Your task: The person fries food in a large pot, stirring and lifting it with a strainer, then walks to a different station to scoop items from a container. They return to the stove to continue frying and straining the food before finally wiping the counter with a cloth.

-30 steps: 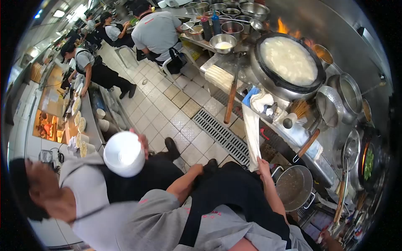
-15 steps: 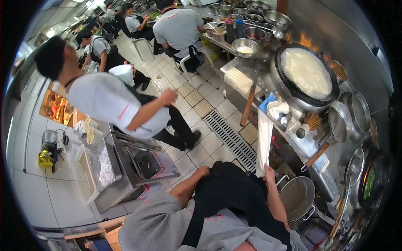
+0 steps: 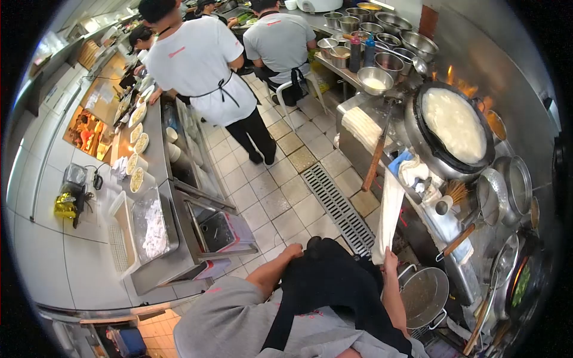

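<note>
A long white cloth [image 3: 391, 206] hangs down from the edge of the right-hand counter. My right hand [image 3: 390, 261] grips its lower end, above a large metal pot [image 3: 425, 295] on the floor side. Against the black apron [image 3: 334, 280] on my body rests my left hand [image 3: 292, 251], its fingers curled; what they hold, if anything, is hidden. Further up the cloth, a crumpled white rag [image 3: 413, 172] lies on the counter beside a brush [image 3: 456, 192].
Pale liquid fills a large wok [image 3: 453, 125] with flames behind it. A wooden-handled tool [image 3: 375, 164] juts over the counter edge. Ahead, a co-worker in white [image 3: 197, 65] stands by the left counter, and another person [image 3: 277, 45] sits. A floor grate [image 3: 337, 209] runs between the counters.
The standing co-worker has moved away from me and turned their back, now at the left counter. My view has shifted slightly left. My right hand still grips the cloth.
</note>
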`<action>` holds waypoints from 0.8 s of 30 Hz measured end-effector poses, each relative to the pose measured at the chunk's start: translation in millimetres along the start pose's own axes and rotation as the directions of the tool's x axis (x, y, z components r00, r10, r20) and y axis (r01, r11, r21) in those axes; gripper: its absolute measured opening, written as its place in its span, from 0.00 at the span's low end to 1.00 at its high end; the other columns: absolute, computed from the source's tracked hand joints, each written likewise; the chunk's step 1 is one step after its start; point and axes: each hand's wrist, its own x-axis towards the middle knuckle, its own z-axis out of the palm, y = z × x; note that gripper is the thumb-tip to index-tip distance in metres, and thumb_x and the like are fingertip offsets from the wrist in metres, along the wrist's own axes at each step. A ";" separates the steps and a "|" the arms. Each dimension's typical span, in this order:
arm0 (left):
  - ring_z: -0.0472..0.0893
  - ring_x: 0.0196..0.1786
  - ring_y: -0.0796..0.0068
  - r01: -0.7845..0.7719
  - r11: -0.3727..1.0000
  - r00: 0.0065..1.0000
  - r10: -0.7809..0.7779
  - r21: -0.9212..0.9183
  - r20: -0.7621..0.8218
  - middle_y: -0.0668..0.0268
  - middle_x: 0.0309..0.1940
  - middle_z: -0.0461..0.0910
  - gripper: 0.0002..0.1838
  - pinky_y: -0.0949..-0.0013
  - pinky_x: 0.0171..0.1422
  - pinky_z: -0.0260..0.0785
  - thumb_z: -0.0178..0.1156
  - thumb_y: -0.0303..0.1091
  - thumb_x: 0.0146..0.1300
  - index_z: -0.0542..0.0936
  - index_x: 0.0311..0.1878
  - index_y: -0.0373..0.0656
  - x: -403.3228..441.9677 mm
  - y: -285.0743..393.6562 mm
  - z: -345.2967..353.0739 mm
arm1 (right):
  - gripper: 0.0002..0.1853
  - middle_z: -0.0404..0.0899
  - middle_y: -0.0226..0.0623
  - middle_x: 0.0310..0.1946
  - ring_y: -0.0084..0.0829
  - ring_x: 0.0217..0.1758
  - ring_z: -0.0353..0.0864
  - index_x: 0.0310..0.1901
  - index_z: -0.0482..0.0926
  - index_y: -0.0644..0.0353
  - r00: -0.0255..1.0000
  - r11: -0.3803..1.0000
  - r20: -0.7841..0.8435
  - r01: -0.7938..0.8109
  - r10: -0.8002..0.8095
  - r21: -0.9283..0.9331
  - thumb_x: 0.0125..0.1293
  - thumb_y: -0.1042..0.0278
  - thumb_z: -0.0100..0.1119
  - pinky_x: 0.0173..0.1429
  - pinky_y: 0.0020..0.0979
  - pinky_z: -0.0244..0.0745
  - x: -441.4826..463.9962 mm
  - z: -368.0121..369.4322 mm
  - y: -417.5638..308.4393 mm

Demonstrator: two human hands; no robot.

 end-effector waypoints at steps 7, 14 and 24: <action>0.76 0.49 0.53 0.034 0.999 0.999 -0.033 -0.021 0.027 0.51 0.43 0.77 0.20 0.58 0.53 0.69 0.56 0.41 0.47 0.79 0.42 0.41 -2.9 7.3 -6.9 | 0.23 0.70 0.31 0.16 0.22 0.10 0.63 0.32 0.74 0.65 0.999 0.992 0.027 0.041 -0.044 0.116 0.65 0.48 0.47 0.12 0.24 0.54 -2.2 1.7 5.6; 0.75 0.51 0.53 0.018 0.999 0.998 -0.016 -0.036 0.066 0.51 0.45 0.77 0.21 0.58 0.54 0.68 0.56 0.41 0.48 0.78 0.44 0.41 -3.4 9.1 -15.6 | 0.24 0.70 0.30 0.18 0.21 0.14 0.65 0.35 0.75 0.64 0.999 1.000 -0.037 0.005 -0.004 0.031 0.63 0.46 0.49 0.14 0.24 0.55 -22.2 4.9 -14.6; 0.74 0.53 0.55 -0.015 0.999 0.992 0.011 0.034 0.126 0.50 0.48 0.75 0.28 0.60 0.55 0.67 0.59 0.49 0.45 0.77 0.48 0.42 18.1 -0.7 -12.5 | 0.27 0.74 0.32 0.20 0.21 0.14 0.65 0.37 0.78 0.66 0.995 0.995 -0.083 0.070 -0.064 0.076 0.61 0.43 0.51 0.13 0.26 0.55 -13.8 7.2 2.5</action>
